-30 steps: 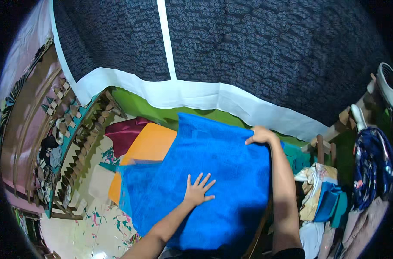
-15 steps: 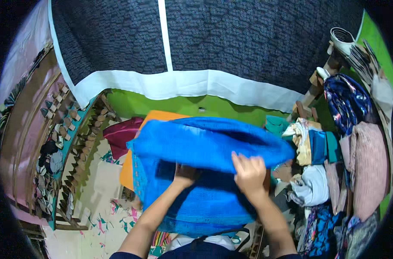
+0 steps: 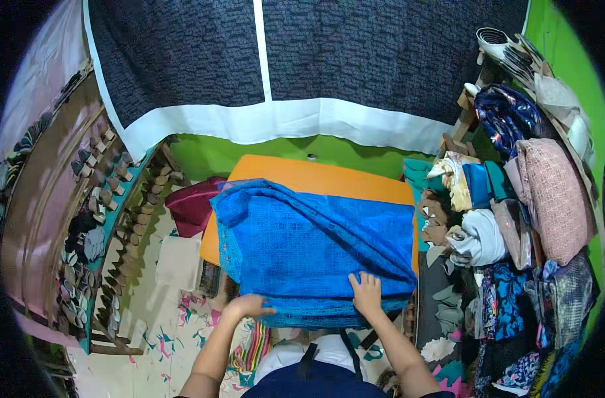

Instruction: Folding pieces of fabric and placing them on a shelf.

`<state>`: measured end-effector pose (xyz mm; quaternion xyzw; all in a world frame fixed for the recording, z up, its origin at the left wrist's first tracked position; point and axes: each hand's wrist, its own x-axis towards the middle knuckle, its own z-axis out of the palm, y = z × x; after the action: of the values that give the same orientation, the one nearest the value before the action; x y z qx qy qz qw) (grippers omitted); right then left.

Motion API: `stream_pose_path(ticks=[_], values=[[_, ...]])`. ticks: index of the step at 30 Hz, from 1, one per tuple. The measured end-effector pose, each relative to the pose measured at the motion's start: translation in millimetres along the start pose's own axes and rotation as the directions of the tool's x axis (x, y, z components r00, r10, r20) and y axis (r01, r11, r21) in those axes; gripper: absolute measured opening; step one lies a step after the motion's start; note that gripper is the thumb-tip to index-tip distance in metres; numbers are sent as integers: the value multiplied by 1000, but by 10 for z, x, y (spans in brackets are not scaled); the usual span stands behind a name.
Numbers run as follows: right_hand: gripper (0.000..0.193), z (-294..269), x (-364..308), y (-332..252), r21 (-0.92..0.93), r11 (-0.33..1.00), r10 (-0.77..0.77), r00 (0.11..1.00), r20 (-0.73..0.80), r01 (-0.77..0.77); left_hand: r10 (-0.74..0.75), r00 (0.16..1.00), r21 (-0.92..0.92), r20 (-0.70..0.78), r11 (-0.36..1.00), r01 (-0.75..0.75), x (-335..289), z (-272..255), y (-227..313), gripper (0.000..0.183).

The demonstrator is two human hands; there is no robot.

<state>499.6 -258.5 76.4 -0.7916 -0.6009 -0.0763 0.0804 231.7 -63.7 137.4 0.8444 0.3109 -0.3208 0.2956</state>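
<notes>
A blue patterned fabric (image 3: 309, 242) with a lacy lower edge lies spread over an orange tabletop (image 3: 322, 174). A thick diagonal fold runs across it from the far left to the near right corner. My right hand (image 3: 367, 293) rests on the fabric near its front right part, fingers spread and pressed flat. By the front left edge of the cloth is my left hand (image 3: 249, 306), its fingers stretched out to the right and slightly blurred, with nothing visible in them.
Shoe forms stand on a wooden rack (image 3: 120, 249) at left. Maroon cloth (image 3: 195, 205) sits beside the table. Folded fabrics, including a pink roll (image 3: 553, 199) and a white bundle (image 3: 481, 237), crowd the right side. Colored scraps litter the floor (image 3: 163, 341). A dark curtain (image 3: 395, 60) hangs behind.
The raised blue fabric has come down onto the table, uncovering more of the orange top. Both hands have let go of it; the left moved nearer and leftward, the right nearer me.
</notes>
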Motion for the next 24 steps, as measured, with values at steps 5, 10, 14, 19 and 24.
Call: stream_pose_path(ticks=[5,10,14,19,24], values=[[51,-401,186,-16,116,991,10,916,401,-61,166,658,60,-734,982,-181,1,-455,167,39],[36,-767,1181,6,419,891,-105,977,-186,176,255,459,280,-851,960,-15,555,-450,618,63],[49,-762,2184,-227,361,916,-102,971,-215,177,69,338,127,-939,980,154,941,-575,778,68],[56,-319,3072,-590,305,930,-221,975,16,206,-106,307,-42,-946,977,209,1280,-677,669,70],[30,-204,3484,-771,276,915,-371,882,291,294,-200,394,-114,-897,966,232,1458,-583,599,70]])
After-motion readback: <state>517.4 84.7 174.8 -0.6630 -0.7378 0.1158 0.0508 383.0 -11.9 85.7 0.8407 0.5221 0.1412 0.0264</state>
